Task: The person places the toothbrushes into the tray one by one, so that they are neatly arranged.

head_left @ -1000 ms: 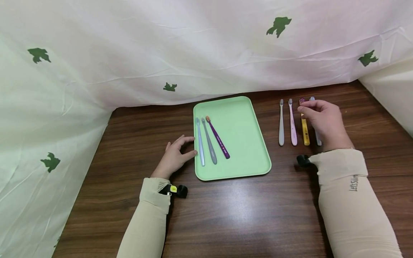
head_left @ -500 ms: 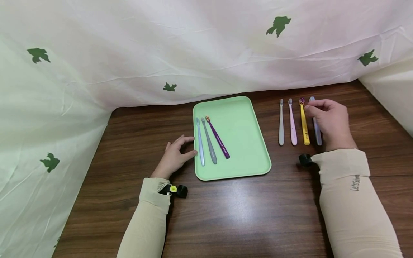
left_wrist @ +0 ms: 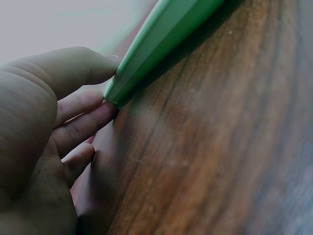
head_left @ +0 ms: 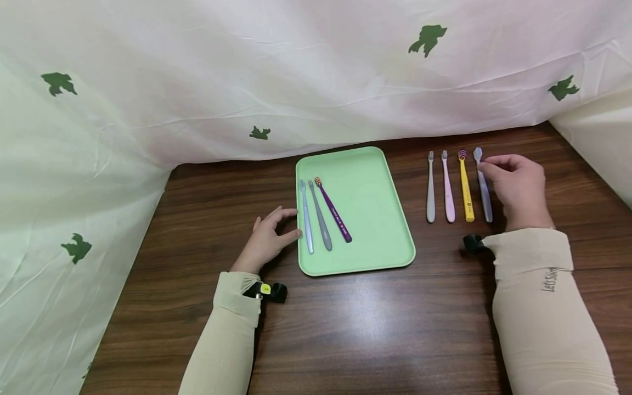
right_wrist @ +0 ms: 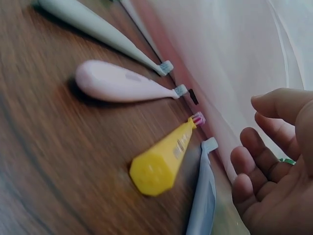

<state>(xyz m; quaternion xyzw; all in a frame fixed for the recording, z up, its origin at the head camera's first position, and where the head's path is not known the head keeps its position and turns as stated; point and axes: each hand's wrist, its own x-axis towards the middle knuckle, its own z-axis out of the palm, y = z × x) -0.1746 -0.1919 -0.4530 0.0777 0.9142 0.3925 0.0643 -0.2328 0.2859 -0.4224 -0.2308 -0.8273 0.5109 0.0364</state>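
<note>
My left hand [head_left: 266, 240] rests at the left edge of a light green tray [head_left: 375, 241]; in the left wrist view its thumb and fingertips meet the tray's side. On the tray lie a pale blue toothbrush [head_left: 306, 219], a grey toothbrush [head_left: 320, 216] and a purple toothbrush [head_left: 334, 211] with orange bristles. Beside the rightmost of the toothbrushes on the table, a blue-grey one [head_left: 483, 189], is my right hand [head_left: 518, 189]. In the right wrist view its fingers are loosely bent, with nothing between them, apart from that brush [right_wrist: 204, 191].
Left of the blue-grey brush stand in a row a yellow toothbrush [head_left: 466, 189], a pink toothbrush [head_left: 447, 189] and a pale grey toothbrush [head_left: 430, 189], heads toward the back. White cloth [head_left: 316, 71] with green leaf shapes hangs behind the brown wooden table [head_left: 370, 329].
My right hand has moved right, away from the yellow toothbrush to beside the blue-grey one, uncovering both. The left hand and the tray have stayed put.
</note>
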